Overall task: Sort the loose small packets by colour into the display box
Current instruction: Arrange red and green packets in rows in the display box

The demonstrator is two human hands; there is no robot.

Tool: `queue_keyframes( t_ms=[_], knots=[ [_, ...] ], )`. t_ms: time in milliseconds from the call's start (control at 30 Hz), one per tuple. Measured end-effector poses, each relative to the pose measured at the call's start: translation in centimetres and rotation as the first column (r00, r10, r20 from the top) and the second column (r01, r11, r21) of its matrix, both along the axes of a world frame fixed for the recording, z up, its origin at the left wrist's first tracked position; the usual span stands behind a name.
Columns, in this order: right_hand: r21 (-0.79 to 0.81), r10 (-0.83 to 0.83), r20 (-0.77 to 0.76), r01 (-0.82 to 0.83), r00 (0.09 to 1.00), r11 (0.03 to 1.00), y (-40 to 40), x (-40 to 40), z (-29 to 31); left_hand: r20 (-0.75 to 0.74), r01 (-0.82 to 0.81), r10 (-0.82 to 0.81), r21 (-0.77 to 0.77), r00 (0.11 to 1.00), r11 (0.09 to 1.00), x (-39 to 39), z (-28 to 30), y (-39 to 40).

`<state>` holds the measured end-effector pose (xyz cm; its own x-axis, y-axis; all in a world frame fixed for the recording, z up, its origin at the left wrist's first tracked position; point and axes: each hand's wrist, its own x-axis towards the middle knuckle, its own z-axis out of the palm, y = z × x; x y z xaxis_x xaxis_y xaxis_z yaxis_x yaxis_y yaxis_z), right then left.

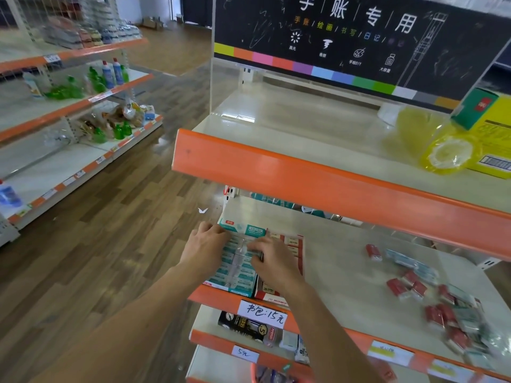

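Note:
A teal display box [236, 284] full of teal packets stands at the left front of the middle shelf. A red display box [293, 241] with red and white packets stands next to it on the right. My left hand [206, 244] rests on the teal box's left side with its fingers over the packets. My right hand [272, 258] lies on the teal packets near the seam between the two boxes, fingers bent and pressing on a packet. Loose red packets [398, 287] and teal packets [402, 258] are scattered on the right of the shelf.
An orange shelf edge [331, 186] overhangs the working shelf just above my hands. On that upper shelf lie a yellow bag [445, 152] and a green and yellow carton [481, 109]. Lower shelves hold price tags [262, 312] and boxed goods. A wooden-floor aisle lies to the left.

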<state>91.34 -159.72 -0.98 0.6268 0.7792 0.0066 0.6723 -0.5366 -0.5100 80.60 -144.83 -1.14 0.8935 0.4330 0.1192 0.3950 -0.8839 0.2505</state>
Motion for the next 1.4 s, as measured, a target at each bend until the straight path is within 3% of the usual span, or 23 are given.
queue_keyframes(
  t_ms=[300,500,767,967,1400],
  knots=[
    [0.135,-0.173,0.074,0.162,0.982,0.977,-3.5,1.2,-0.3,0.188,0.078,-0.063,-0.076,0.98,0.994,1.7,0.3,-3.0],
    [0.092,-0.285,0.042,0.28,0.958,0.956,-7.0,2.7,-0.7,0.147,0.154,-0.143,-0.065,0.979,0.986,4.2,1.2,-7.5],
    [0.178,-0.394,-0.009,0.389,0.919,0.904,-13.1,4.7,-1.4,0.257,0.273,-0.254,-0.043,0.933,0.961,7.6,0.8,-13.4],
    [0.216,-0.473,-0.065,0.476,0.878,0.853,-17.8,6.4,-1.7,0.135,0.361,-0.348,-0.082,0.928,0.929,10.5,0.8,-17.9],
    [0.219,-0.656,-0.114,0.663,0.746,0.716,-26.6,9.4,-2.9,0.043,0.475,-0.473,-0.113,0.88,0.873,14.7,-1.0,-26.6]
  ],
)
